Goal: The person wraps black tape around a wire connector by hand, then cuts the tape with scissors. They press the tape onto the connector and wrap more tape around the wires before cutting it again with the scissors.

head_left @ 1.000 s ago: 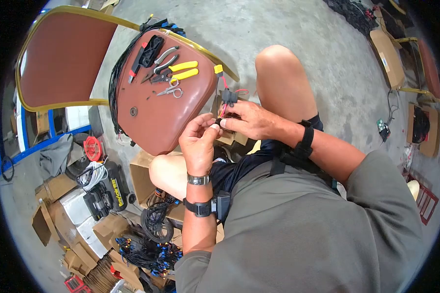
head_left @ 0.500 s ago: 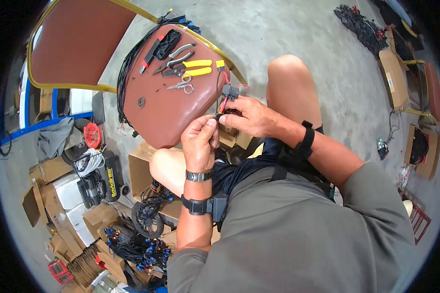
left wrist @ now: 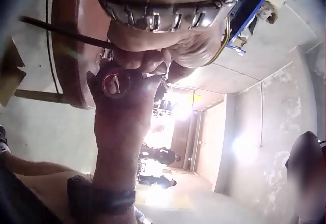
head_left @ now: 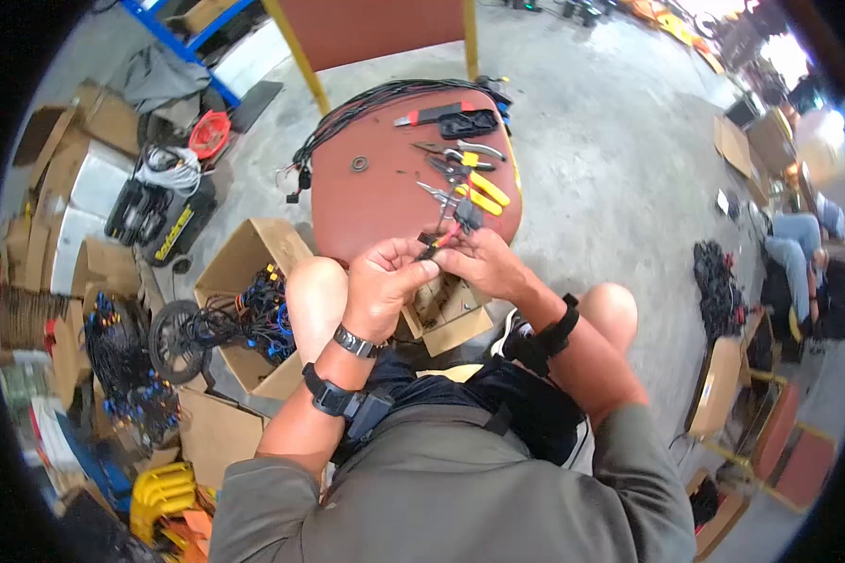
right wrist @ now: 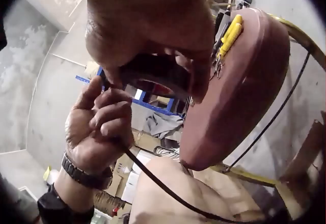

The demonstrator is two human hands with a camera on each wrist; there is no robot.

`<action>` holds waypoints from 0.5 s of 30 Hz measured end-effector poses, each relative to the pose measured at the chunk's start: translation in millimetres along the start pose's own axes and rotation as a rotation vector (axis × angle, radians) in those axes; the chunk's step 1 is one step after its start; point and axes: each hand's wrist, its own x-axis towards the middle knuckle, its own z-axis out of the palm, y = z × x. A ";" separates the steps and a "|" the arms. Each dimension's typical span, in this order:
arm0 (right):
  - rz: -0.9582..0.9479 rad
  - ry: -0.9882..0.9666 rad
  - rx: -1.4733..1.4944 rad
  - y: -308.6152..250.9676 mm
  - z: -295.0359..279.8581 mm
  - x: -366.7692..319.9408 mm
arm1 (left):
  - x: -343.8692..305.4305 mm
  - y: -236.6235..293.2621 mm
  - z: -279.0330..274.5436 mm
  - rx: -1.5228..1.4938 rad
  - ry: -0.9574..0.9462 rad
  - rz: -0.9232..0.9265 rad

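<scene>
In front of the chair seat, both hands meet at a wire harness with red and yellow wires (head_left: 449, 235). A dark grey block (head_left: 468, 215) and a yellow connector (head_left: 470, 159) lie along it, over the seat's tools. My left hand (head_left: 385, 280) pinches the harness's lower end between thumb and fingers; a black cable (right wrist: 163, 184) trails from it in the right wrist view. My right hand (head_left: 487, 266) grips a black tape roll (right wrist: 155, 74), its open centre visible below the palm, with fingertips close beside the left hand's.
The brown chair seat (head_left: 357, 211) carries yellow-handled pliers (head_left: 483, 193), scissors (head_left: 438, 195), a red cutter (head_left: 432, 114), a small ring (head_left: 359, 163) and a black cable bundle (head_left: 385, 97). Cardboard boxes (head_left: 223, 246), cable heaps and a black compressor (head_left: 174, 225) stand at left.
The head view has turned, bringing the chair upright and nearer the middle. Both hands stay together at the harness, whose connector end now overlaps the tools on the seat.
</scene>
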 end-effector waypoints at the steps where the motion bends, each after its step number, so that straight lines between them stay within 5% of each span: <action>1: 0.014 0.013 0.057 1.9 2.2 -0.5 | -2.9 -1.6 -0.7 0.047 0.012 0.015; 8: 0.090 -0.028 -0.303 16.4 -5.5 -12.4 | 2.5 -23.8 -3.6 0.275 0.108 0.140; 15: 0.191 -0.087 -0.900 -28.4 -33.2 -36.4 | 18.0 -45.9 0.2 0.543 0.139 0.161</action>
